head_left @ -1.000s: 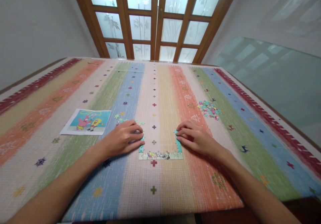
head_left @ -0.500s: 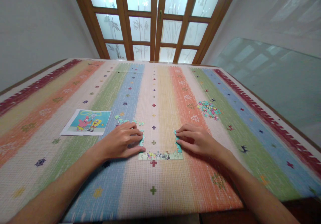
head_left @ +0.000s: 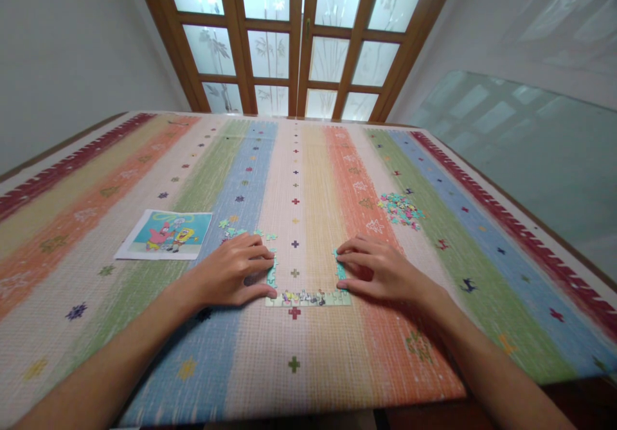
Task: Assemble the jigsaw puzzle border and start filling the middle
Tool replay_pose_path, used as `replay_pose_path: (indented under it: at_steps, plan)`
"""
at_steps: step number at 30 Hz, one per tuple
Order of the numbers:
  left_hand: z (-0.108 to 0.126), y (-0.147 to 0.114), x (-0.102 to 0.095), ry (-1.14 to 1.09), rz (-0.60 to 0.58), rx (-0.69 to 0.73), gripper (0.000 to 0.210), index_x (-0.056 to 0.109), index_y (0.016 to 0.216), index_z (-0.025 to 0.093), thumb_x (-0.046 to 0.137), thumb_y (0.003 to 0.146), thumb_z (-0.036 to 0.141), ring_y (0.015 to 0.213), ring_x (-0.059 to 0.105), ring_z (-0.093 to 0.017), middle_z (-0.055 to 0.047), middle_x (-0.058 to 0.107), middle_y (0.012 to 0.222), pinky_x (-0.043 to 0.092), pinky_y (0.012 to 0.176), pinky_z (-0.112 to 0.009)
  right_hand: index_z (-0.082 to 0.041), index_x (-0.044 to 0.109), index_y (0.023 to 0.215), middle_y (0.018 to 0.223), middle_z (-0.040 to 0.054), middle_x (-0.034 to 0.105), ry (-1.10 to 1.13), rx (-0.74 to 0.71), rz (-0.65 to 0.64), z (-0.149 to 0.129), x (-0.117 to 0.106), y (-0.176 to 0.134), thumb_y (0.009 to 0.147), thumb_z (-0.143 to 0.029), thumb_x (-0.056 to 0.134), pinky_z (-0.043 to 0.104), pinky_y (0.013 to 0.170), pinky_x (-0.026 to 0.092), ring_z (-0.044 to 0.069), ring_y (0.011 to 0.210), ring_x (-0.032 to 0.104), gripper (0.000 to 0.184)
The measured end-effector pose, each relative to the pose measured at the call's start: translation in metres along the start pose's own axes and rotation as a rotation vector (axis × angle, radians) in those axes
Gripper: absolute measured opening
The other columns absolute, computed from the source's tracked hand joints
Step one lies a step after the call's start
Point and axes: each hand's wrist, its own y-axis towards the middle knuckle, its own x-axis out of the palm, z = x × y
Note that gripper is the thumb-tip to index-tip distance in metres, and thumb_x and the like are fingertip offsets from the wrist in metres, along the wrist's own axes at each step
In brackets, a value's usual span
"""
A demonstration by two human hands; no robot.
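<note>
A partly joined jigsaw puzzle lies on the striped cloth before me, forming a U-shape. Its pale bottom row carries colourful figures; turquoise strips rise at both ends. My left hand holds the left strip, with the thumb low by the corner and the fingertips higher up. Along the right strip, my right hand does the same, thumb below and curled fingers above. Both hands partly cover the strips. Several loose turquoise puzzle pieces lie just beyond my left hand.
At left lies a printed reference picture of cartoon characters. A heap of mixed puzzle pieces sits at right, beyond my right hand. The striped tablecloth covers the table. Wooden doors with frosted panes stand behind it.
Both thumbs have shifted slightly, the left one down toward the bottom corner and the right one onto its strip's lower end. The puzzle stays nearly in place.
</note>
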Motion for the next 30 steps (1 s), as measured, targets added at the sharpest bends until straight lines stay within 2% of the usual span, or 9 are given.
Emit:
replay_pose_path:
  at_steps: [3, 10, 30]
  plan:
    - [0.0006, 0.0007, -0.0008, -0.002, 0.002, 0.001, 0.039, 0.075, 0.101, 0.019, 0.063, 0.1, 0.056, 0.091, 0.063, -0.024, -0.008, 0.077, 0.099, 0.05, 0.082, -0.039, -0.021, 0.074, 0.11, 0.11, 0.012, 0.073, -0.007, 0.011, -0.021, -0.0016, -0.0026, 0.0007, 0.097, -0.043, 0.071, 0.043, 0.084, 0.055, 0.026, 0.095, 0.066, 0.026]
    - [0.0006, 0.0002, 0.0, 0.013, 0.009, 0.004, 0.039, 0.075, 0.102, 0.019, 0.063, 0.1, 0.056, 0.091, 0.064, -0.025, -0.008, 0.076, 0.101, 0.05, 0.082, -0.04, -0.018, 0.074, 0.117, 0.115, 0.0147, 0.071, -0.015, -0.012, -0.055, -0.0011, -0.008, -0.0005, 0.083, -0.054, 0.082, 0.048, 0.089, 0.055, 0.03, 0.101, 0.065, 0.05]
    - [-0.0004, -0.0001, 0.0028, -0.009, 0.039, -0.002, 0.031, 0.071, 0.104, 0.019, 0.068, 0.097, 0.049, 0.094, 0.067, -0.025, -0.009, 0.075, 0.103, 0.053, 0.086, -0.042, -0.018, 0.067, 0.123, 0.122, 0.0149, 0.07, -0.025, 0.014, -0.1, -0.0006, -0.0089, -0.0009, 0.085, -0.055, 0.079, 0.05, 0.095, 0.054, 0.032, 0.109, 0.064, 0.054]
